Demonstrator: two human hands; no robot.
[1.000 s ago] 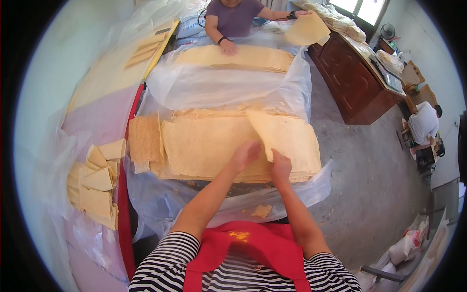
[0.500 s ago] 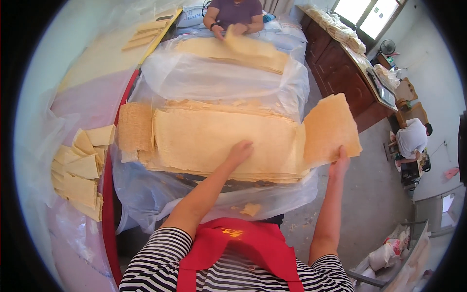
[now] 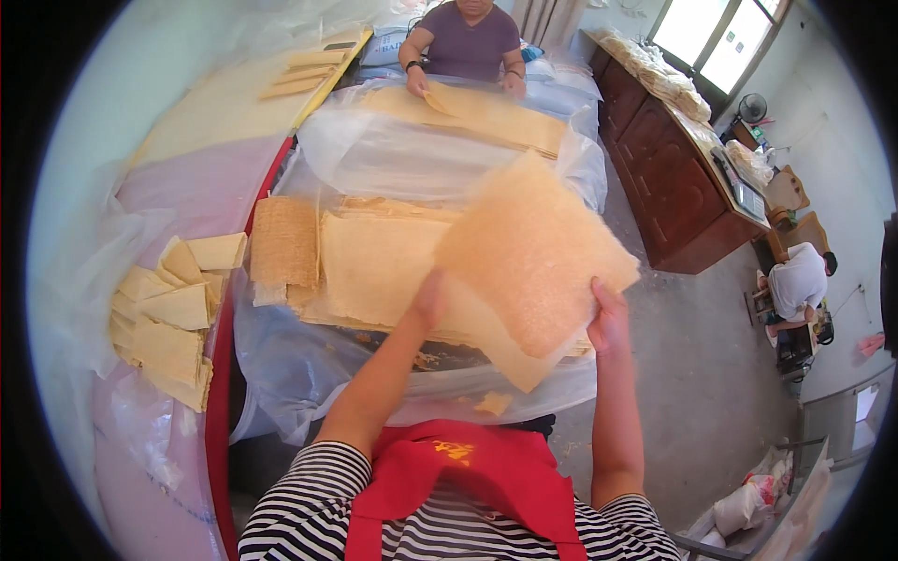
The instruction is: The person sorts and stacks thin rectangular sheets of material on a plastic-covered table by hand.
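Observation:
My right hand (image 3: 608, 316) pinches the right edge of a thin tan sheet (image 3: 538, 252) that looks like dried bean-curd skin. The sheet is raised and tilted over a pile of similar pale sheets (image 3: 374, 266), hiding the pile's right part. My left hand (image 3: 431, 297) is at the sheet's left edge. Blur smears its fingers, so I cannot tell whether they grip. A rough, darker tan piece (image 3: 284, 241) lies at the pile's left end.
Across the table a person (image 3: 468, 42) handles another pile of sheets (image 3: 505, 117). Broken sheet pieces (image 3: 168, 323) lie on the left surface, behind a red edge (image 3: 219, 411). Plastic film (image 3: 299, 365) hangs around the table. A brown cabinet (image 3: 669, 192) stands right, near another seated person (image 3: 800, 280).
My right hand has brought the sheet leftward from beyond the pile's right end to above it. My left hand has shifted left and nearer, off the pile's middle to the sheet's edge.

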